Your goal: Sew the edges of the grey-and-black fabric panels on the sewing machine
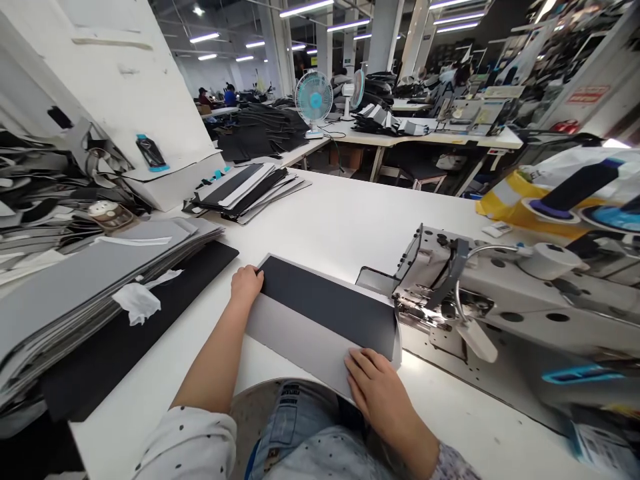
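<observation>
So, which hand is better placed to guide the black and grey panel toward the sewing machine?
Probably the right hand: it lies flat on the panel right beside the sewing machine. The left hand holds the far corner, away from it.

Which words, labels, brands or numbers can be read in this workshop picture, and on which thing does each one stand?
No text can be read with certainty.
Red-and-white wall sign: red characters, blurred.
Yellow plastic bag: dark letters, blurred.
Pale jeans waistband patch: print too small.
Small white paper tag: print too small.
Printed white packet: lines too small.
</observation>
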Motion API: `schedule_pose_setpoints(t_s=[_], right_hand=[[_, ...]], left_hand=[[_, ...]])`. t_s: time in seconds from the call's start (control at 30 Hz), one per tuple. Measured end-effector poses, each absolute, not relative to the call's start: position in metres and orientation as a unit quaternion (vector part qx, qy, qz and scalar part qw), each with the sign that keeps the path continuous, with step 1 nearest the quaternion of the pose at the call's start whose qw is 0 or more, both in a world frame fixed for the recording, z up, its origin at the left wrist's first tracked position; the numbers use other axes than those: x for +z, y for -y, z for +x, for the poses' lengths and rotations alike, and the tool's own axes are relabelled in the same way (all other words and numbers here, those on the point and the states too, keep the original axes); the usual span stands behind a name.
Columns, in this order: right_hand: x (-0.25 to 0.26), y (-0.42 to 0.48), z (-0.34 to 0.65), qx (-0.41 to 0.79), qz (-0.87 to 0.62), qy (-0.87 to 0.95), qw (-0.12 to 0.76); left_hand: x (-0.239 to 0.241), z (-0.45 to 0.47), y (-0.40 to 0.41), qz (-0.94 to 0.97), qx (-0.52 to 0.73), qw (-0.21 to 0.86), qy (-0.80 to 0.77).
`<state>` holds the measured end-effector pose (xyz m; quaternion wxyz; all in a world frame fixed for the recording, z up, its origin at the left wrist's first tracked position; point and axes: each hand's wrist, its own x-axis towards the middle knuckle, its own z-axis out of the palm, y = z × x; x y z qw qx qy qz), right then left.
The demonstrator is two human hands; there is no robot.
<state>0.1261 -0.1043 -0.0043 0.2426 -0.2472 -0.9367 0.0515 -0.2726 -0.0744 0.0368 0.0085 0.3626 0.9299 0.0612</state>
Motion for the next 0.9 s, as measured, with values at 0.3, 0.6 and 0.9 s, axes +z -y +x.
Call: schedule_pose_setpoints(t_s=[0.3, 0.6, 0.9], right_hand=[[-0.006, 0.104, 0.127, 0.085, -0.260, 0.929, 0.249], [0.006, 0.103, 0.126, 0.092, -0.269, 0.936, 0.209], [0.012, 0.032, 0.156, 0.094, -0.522, 0.801, 0.277]], left_hand=[[0.030, -0.264, 0.081, 0.356, 0.072, -0.017, -0.931], [0.024, -0.215, 0.079, 0.492, 0.044, -0.061, -0.868], [0.009, -0.046, 0.058, 0.841, 0.087, 0.072, -0.529]])
